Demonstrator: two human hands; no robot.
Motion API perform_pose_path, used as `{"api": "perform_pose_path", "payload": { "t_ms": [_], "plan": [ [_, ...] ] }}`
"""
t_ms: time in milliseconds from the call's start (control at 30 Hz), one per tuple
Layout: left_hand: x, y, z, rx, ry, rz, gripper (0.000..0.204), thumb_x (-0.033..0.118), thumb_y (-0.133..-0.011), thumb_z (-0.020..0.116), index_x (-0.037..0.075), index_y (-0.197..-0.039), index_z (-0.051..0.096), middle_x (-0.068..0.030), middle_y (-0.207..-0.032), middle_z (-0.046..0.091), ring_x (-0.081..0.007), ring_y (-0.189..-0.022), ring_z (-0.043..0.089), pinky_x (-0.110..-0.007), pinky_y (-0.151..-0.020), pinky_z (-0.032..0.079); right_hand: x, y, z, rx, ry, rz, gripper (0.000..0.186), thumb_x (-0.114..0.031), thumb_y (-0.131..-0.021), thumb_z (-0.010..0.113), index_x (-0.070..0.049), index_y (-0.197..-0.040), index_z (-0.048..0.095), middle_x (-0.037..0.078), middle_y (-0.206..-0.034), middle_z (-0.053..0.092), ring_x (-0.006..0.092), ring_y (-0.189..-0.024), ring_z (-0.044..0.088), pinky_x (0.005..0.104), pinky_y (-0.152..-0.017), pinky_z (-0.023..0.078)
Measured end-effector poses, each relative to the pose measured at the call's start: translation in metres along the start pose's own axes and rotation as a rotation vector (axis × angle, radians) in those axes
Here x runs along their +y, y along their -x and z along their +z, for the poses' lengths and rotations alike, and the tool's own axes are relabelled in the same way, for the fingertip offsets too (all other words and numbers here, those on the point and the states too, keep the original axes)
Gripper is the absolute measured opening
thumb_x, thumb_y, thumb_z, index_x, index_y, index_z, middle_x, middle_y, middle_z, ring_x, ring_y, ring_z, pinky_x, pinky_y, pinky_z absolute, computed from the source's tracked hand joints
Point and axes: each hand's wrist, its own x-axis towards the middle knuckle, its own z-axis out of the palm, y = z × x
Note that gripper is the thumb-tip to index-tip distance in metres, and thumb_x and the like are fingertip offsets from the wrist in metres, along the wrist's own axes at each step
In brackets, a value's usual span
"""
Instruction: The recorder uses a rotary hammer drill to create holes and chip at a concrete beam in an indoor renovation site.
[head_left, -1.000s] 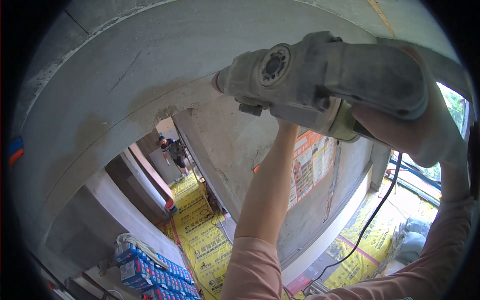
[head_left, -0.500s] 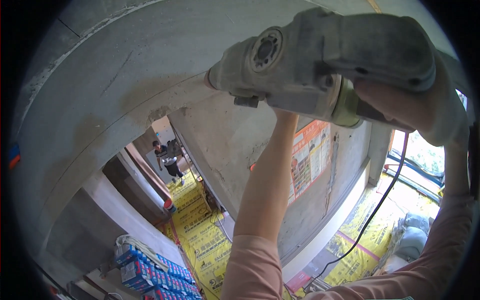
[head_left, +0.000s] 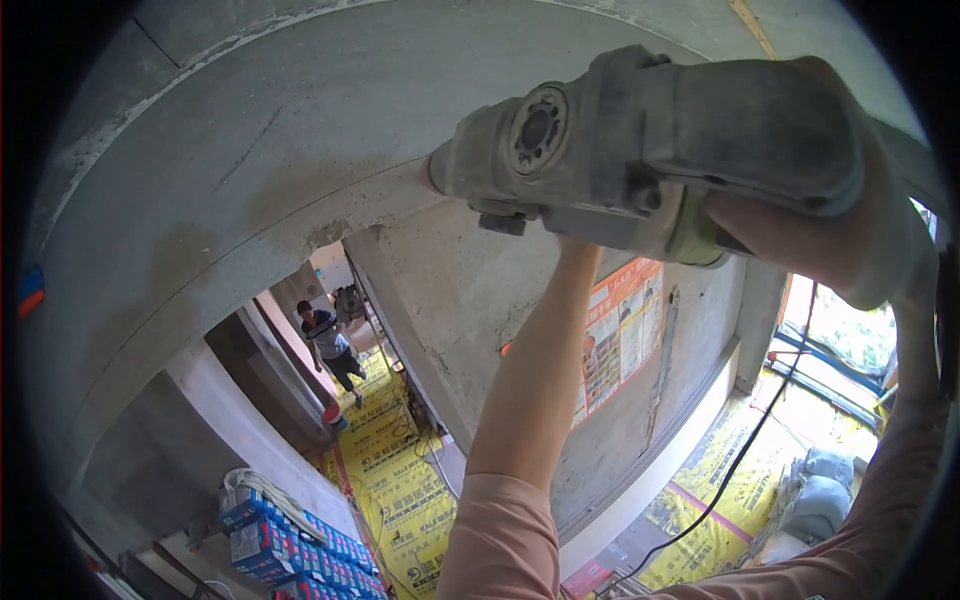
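Note:
A large, dusty grey rotary hammer (head_left: 600, 160) is held up level with its nose against the grey wall (head_left: 330, 110) along a thin curved line. My right hand (head_left: 800, 235) is wrapped round its rear handle. From below, my left forearm (head_left: 530, 380) rises to the front underside of the hammer. The tool's body hides my left hand and its fingers. No bit shows between the nose and the wall. A dark power cord (head_left: 745, 440) hangs from the rear of the tool toward the floor.
Through a doorway at left, another person (head_left: 327, 340) walks on a yellow-covered floor (head_left: 400, 490). Blue boxes (head_left: 270, 540) are stacked low at left. An orange-edged poster (head_left: 625, 330) hangs on the wall. Grey sacks (head_left: 822, 495) lie low at right near a bright window (head_left: 850, 320).
The hammer and my hands sit slightly lower and farther right in the picture; the whole view has shifted a little. In the doorway, the other person has come nearer.

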Motion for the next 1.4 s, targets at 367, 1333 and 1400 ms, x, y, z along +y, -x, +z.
{"api": "perform_pose_path", "payload": {
  "t_ms": [367,1333,1400],
  "plan": [
    [0.016,-0.006,0.011,0.052,0.055,-0.036,0.048,0.029,-0.098,0.053,0.005,-0.139,0.043,-0.0101,-0.137,0.051,-0.0192,-0.125,0.047,-0.033,-0.107,0.037,-0.011,-0.007,-0.013,-0.110,0.135,0.050,0.041,-0.009,-0.076,0.078,-0.004,-0.110,0.056,0.009,-0.096,0.068,0.0175,-0.088,0.067,0.0331,-0.076,0.053],
    [0.043,-0.033,0.004,0.166,0.008,-0.136,0.045,0.026,-0.097,0.055,0.005,-0.136,0.046,-0.0098,-0.134,0.054,-0.0183,-0.122,0.050,-0.033,-0.105,0.039,-0.038,-0.034,-0.010,0.008,-0.138,0.374,0.024,-0.020,-0.085,0.070,-0.001,-0.097,0.062,0.005,-0.080,0.065,0.0120,-0.065,0.061,0.0298,-0.060,0.050],
    [0.038,-0.031,-0.009,0.162,0.015,-0.143,0.045,0.026,-0.097,0.055,0.005,-0.136,0.046,-0.0098,-0.134,0.054,-0.0182,-0.121,0.050,-0.033,-0.105,0.039,-0.028,-0.031,-0.011,0.018,-0.150,0.396,0.023,-0.020,-0.085,0.070,-0.002,-0.097,0.062,0.005,-0.080,0.065,0.0118,-0.064,0.060,0.0297,-0.060,0.049]
  ]
}}
